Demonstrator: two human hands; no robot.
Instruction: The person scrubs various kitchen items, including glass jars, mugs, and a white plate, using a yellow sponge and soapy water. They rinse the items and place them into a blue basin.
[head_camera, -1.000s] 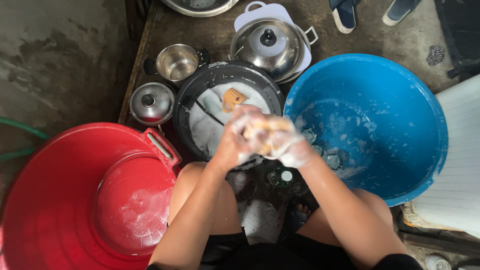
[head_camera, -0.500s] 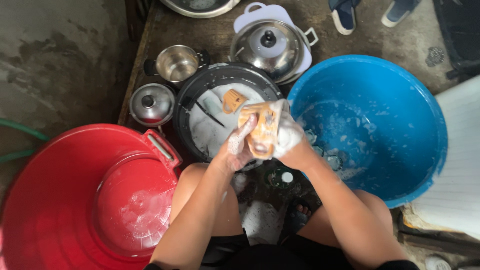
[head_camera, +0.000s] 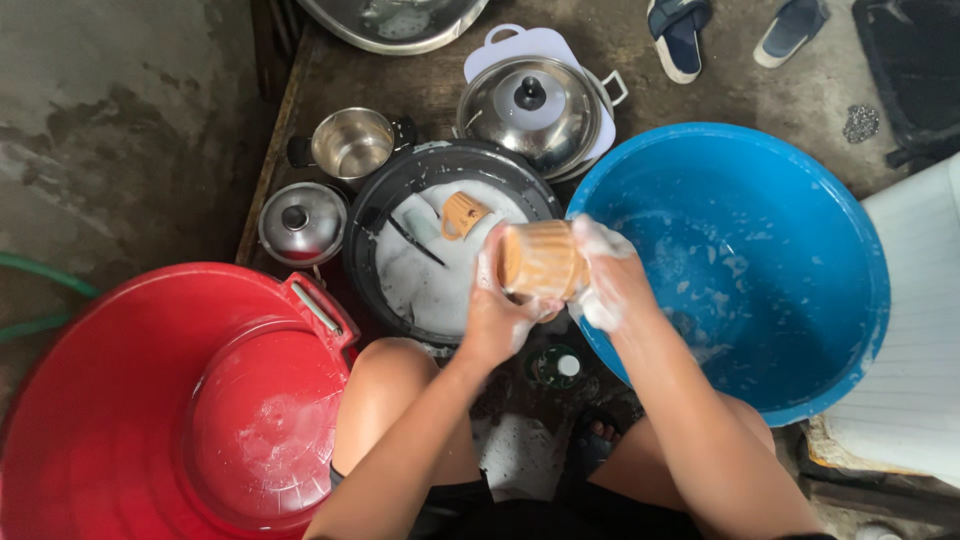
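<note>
Gripping a ribbed tan cup (head_camera: 540, 260) from both sides, the soapy left hand (head_camera: 497, 318) is curling closed around its lower edge while the foam-covered right hand (head_camera: 607, 283) is pressing shut against its far side. The cup is hanging on its side between the black soapy pan (head_camera: 372, 215) and the blue basin (head_camera: 840, 230) (a second tan cup (head_camera: 462, 214) is lying in the pan's suds). A red basin (head_camera: 120, 400) is sitting near the left knee.
</note>
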